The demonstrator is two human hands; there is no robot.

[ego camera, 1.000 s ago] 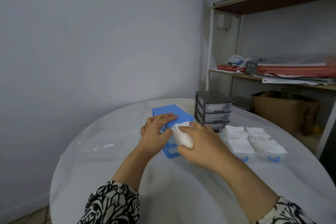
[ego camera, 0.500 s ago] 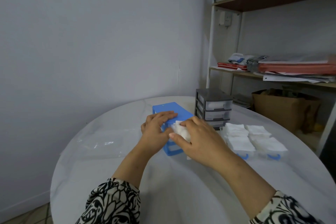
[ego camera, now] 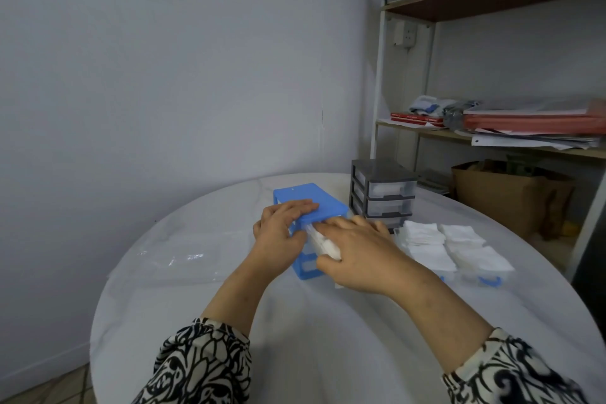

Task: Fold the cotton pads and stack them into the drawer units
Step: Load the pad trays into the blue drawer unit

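A blue drawer unit [ego camera: 305,198] stands mid-table. My left hand [ego camera: 282,229] holds its near left corner, fingers laid over the top and thumb down the side. My right hand [ego camera: 357,249] pushes a clear drawer of folded white cotton pads [ego camera: 323,241] into the unit's upper slot, fingers stretched over the pads and thumb under the front. A grey drawer unit [ego camera: 382,193] with pads in its clear drawers stands behind. To the right lie two clear drawers with blue handles [ego camera: 490,280], heaped with folded pads [ego camera: 426,244].
The round white table [ego camera: 328,338] has a crumpled clear plastic bag [ego camera: 183,256] on its left side. A shelf rack [ego camera: 492,141] with papers and a cardboard box [ego camera: 505,197] stand behind the table on the right.
My right hand has slid the pad-filled drawer further into the blue unit and lies flatter over it. My left hand has stayed on the unit's corner.
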